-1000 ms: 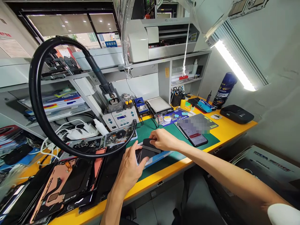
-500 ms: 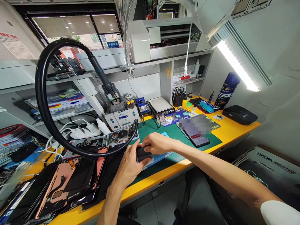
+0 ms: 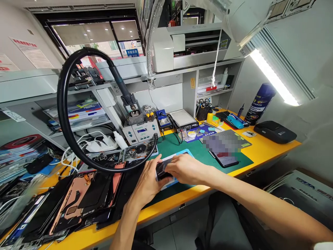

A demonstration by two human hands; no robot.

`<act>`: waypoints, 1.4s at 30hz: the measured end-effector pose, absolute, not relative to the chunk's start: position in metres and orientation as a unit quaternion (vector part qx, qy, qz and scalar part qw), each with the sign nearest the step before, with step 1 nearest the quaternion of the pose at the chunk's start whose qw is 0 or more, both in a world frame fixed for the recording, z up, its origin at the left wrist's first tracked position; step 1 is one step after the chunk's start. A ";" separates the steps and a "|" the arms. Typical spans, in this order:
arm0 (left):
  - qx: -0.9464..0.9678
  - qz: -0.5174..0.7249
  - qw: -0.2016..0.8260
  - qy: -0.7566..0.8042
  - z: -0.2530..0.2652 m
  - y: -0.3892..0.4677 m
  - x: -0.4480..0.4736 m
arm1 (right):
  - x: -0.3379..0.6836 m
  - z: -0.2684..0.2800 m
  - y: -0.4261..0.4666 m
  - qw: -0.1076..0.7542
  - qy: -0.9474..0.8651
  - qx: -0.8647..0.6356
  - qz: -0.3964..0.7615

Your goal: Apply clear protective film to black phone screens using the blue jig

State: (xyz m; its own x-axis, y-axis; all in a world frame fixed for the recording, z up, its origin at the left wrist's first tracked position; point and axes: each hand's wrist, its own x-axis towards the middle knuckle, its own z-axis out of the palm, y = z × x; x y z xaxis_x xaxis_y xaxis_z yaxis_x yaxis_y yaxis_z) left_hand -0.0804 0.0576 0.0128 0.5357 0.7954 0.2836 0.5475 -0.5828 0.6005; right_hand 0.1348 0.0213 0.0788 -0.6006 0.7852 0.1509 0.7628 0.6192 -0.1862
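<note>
My left hand (image 3: 148, 182) grips a dark, flat, phone-sized piece (image 3: 161, 169) by its two long edges, with the thumb on the near side and the fingers on the far side. Closed over the right end of that piece is my right hand (image 3: 184, 169). Its fingertips are bent inward, and whatever they pinch is hidden. Beneath both hands lies a light-blue-edged tray or holder (image 3: 187, 152) on the green mat (image 3: 195, 144). A phone (image 3: 226, 159) lies to the right, its screen partly blurred out.
A thick black hose (image 3: 62, 100) loops from the grey soldering station (image 3: 142, 132) in front of my left arm. Stacked phone parts (image 3: 75, 194) cover the left side. At the right stand a blue spray can (image 3: 260, 104) and a black case (image 3: 275, 132).
My right hand has drawn back a little to the right along the dark piece, uncovering more of its glossy surface. My left hand keeps its hold. The whole view has shifted slightly.
</note>
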 end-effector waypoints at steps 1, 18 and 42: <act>0.847 0.273 0.227 0.397 0.013 0.057 -0.080 | 0.135 0.074 0.020 0.107 -0.904 -0.414 0.016; 0.845 0.307 0.195 0.393 0.010 0.051 -0.077 | 0.133 0.055 0.034 0.117 -0.928 -0.347 -0.064; 0.829 0.356 -0.094 0.421 -0.029 -0.044 0.000 | 0.131 0.083 0.031 0.048 -0.926 -0.375 -0.017</act>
